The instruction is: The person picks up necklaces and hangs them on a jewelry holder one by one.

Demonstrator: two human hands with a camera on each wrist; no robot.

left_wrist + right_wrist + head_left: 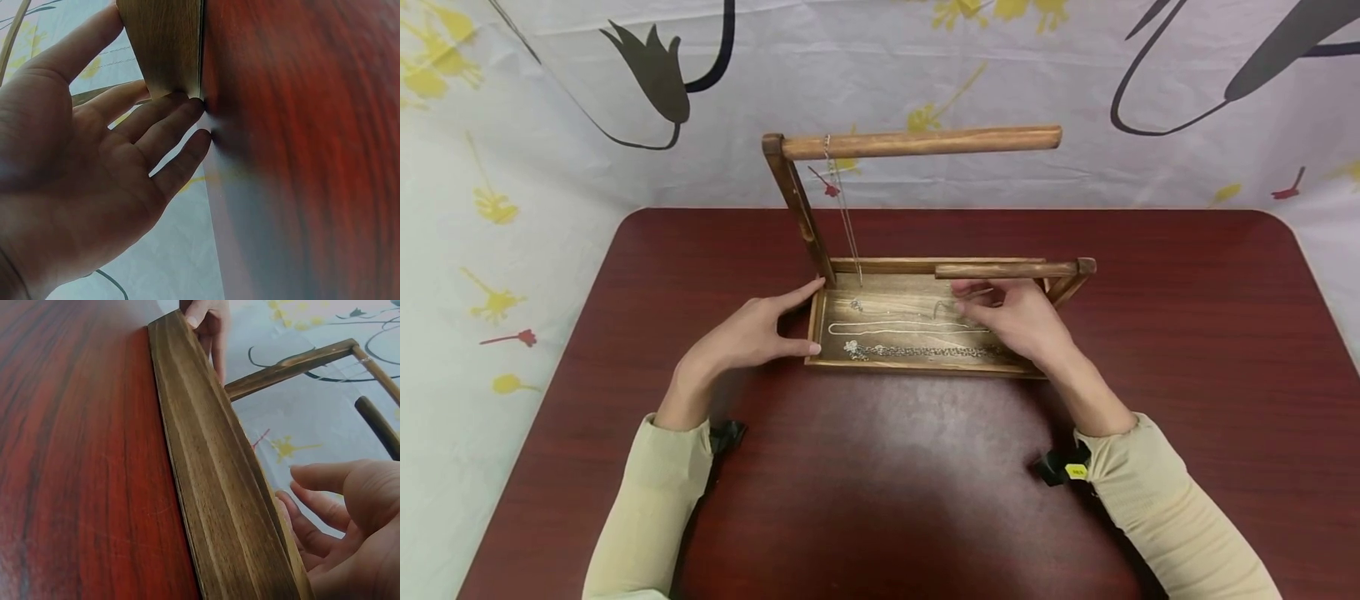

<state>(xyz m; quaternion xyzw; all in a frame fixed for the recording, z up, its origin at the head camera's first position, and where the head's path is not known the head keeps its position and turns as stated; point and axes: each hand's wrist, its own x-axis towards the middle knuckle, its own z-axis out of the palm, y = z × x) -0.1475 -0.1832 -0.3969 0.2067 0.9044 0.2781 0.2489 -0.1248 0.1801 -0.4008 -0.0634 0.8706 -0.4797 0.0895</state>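
Chains lay lengthwise in a shallow wooden tray (887, 364), which we saw standing on the dark red tabletop (910, 500) between a person's two hands. We counted three there: a heavy linked chain (925, 352) along the front edge, a pale smooth chain (865, 324) stretched out as a narrow loop behind it, and a thin chain (889, 312) farther back, running toward the right hand (1018, 317).

That hand reached in over the tray beneath the short right bar (1011, 271), its fingers bent toward the thumb. We made out a fine strand curving up at their tips, but we could not tell whether they pinched it. The left hand (745, 333) had its fingers spread and touched the tray's left end, the thumb near the front corner and the forefinger near the foot of the left post (801, 217).

From the top of that post we saw a long bar (921, 143) jutting to the right, and near its left end a thin necklace (848, 223) looped over it and hung down toward the tray. Behind the tabletop we noticed white fabric (850, 50) printed with yellow splashes and dark flower shapes.
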